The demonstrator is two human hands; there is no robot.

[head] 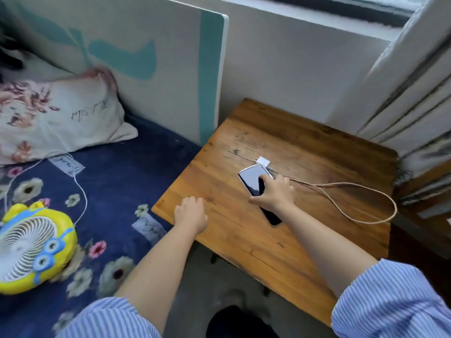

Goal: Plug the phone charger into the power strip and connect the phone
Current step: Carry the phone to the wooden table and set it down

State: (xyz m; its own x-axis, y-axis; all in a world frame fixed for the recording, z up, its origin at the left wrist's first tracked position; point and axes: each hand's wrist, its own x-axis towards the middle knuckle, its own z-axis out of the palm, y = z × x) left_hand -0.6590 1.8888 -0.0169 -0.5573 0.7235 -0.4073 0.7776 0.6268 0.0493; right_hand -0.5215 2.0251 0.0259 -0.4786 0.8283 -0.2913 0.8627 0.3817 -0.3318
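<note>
A dark-screened phone (251,181) lies flat on the wooden table (244,240). My right hand (274,191) rests over its middle, fingers closed around its edges, so part of the phone is hidden. Just beyond the phone's far end lies a small white charger plug (263,161) with its prongs pointing left. Its beige cable (366,191) runs right in a long loop across the table. My left hand (190,213) sits near the table's left edge, fingers curled, holding nothing. No power strip is in view.
A bed with a dark blue floral sheet (109,186) lies to the left, bearing a floral pillow (56,118) and a yellow toy-shaped fan (31,247) with a white cord (80,189). Curtains (410,93) hang at the right. A white wall stands behind the table.
</note>
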